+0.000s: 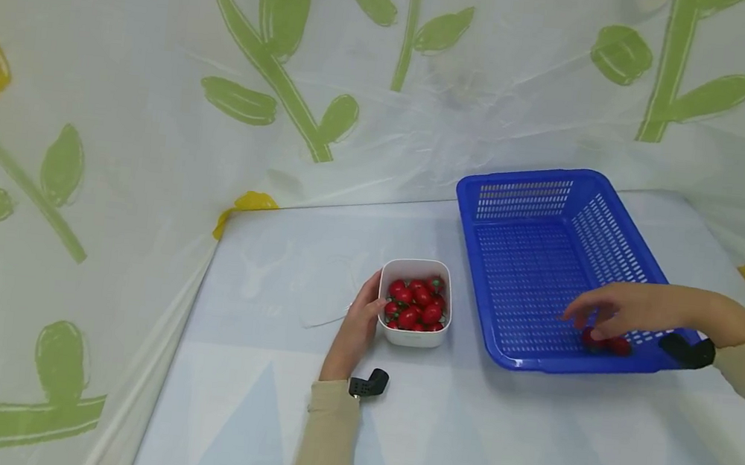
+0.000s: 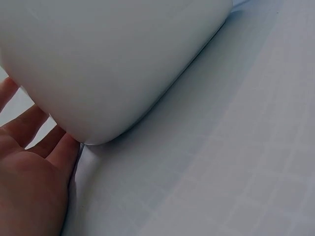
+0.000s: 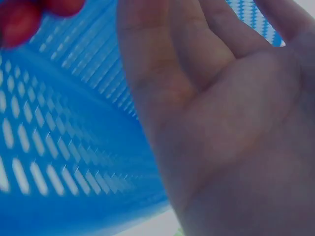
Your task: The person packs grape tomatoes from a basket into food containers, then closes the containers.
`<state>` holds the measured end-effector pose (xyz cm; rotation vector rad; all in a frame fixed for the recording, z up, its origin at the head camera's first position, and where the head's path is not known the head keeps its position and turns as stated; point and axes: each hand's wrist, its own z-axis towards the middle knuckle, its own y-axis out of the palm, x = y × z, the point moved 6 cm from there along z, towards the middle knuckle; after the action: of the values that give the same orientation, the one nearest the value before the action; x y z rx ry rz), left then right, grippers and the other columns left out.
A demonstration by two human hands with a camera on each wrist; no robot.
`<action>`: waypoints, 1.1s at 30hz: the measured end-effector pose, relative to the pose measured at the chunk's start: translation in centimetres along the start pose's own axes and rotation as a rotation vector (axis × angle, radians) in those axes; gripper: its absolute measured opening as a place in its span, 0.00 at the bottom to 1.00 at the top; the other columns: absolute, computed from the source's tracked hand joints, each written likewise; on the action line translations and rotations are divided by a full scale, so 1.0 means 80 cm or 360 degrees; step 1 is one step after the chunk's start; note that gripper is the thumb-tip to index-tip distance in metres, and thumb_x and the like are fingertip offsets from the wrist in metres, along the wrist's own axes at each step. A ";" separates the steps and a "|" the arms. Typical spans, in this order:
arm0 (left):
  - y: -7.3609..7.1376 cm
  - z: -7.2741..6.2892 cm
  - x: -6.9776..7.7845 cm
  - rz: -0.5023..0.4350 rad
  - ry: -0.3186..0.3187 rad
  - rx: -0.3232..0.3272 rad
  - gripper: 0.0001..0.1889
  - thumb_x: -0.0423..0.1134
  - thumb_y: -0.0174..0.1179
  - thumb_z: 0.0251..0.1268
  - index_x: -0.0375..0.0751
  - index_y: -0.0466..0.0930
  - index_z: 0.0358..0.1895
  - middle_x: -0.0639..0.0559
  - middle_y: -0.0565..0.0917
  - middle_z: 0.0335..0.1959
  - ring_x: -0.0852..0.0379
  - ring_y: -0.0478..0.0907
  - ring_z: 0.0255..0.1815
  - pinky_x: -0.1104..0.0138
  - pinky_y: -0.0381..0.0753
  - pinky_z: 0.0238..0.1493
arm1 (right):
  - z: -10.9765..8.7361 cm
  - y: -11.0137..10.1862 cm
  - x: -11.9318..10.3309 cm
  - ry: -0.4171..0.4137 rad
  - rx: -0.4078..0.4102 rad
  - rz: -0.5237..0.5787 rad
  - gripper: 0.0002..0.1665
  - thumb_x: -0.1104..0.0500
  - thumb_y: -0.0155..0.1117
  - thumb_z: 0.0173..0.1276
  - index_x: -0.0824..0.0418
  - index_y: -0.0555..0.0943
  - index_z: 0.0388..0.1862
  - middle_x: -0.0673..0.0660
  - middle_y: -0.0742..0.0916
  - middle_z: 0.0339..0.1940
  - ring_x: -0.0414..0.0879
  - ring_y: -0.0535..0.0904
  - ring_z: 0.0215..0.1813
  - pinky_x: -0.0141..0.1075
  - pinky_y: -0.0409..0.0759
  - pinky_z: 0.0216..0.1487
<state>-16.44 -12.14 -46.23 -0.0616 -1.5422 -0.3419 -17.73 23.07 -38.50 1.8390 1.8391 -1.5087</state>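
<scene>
A white square container [image 1: 412, 337] holds several small red cherry tomatoes [image 1: 422, 295], some with green tops. My left hand [image 1: 360, 326] rests against its left side, fingers extended along the wall; the left wrist view shows the fingers [image 2: 29, 123] touching the white outer surface low down. Over the near right part of a blue perforated basket [image 1: 514, 360], my right hand [image 1: 641, 309] hangs with loosely bent fingers. Below its thumb lie red cherry tomatoes [image 1: 619, 346] on the basket floor. In the right wrist view, tomatoes [image 3: 19, 24] appear apart from the fingers.
The container and basket stand side by side on a pale table covering [image 1: 248, 400] with light blue triangles. A thin pale cord [image 1: 323, 323] lies left of the container. Behind hangs a white sheet [image 1: 145, 76] printed with green stems and leaves.
</scene>
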 end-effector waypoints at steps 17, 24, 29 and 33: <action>-0.008 0.004 0.001 -0.0020 0.0008 0.0011 0.26 0.36 0.39 0.66 0.54 0.52 0.68 0.59 0.56 0.67 0.61 0.47 0.68 0.58 0.43 0.66 | 0.020 -0.010 0.036 0.0327 -0.0162 -0.0057 0.23 0.60 0.62 0.57 0.60 0.75 0.53 0.56 0.77 0.48 0.50 0.72 0.45 0.40 0.77 0.40; -0.004 0.002 0.001 -0.0055 0.0005 -0.0019 0.26 0.36 0.40 0.66 0.51 0.52 0.68 0.58 0.55 0.68 0.61 0.48 0.68 0.60 0.44 0.66 | 0.031 0.010 0.042 0.0419 -0.0179 -0.0157 0.16 0.54 0.65 0.53 0.53 0.80 0.43 0.53 0.79 0.42 0.48 0.73 0.40 0.43 0.76 0.39; -0.003 -0.001 0.002 -0.0028 0.0016 -0.0020 0.27 0.38 0.42 0.66 0.50 0.52 0.68 0.57 0.55 0.68 0.61 0.48 0.68 0.60 0.44 0.66 | 0.041 0.025 0.036 0.0449 -0.0218 -0.0083 0.10 0.58 0.65 0.53 0.53 0.81 0.37 0.53 0.79 0.35 0.48 0.75 0.33 0.41 0.77 0.33; -0.003 -0.001 0.003 -0.0031 0.0035 -0.0018 0.27 0.37 0.42 0.65 0.48 0.52 0.68 0.54 0.55 0.68 0.59 0.48 0.68 0.60 0.45 0.66 | 0.047 0.025 0.032 0.0467 -0.0231 -0.0084 0.12 0.61 0.66 0.52 0.54 0.81 0.38 0.53 0.79 0.36 0.47 0.76 0.33 0.41 0.78 0.34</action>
<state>-16.45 -12.45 -46.08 -0.0519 -1.5202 -0.3658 -18.72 21.70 -43.16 2.0437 2.0752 -1.1323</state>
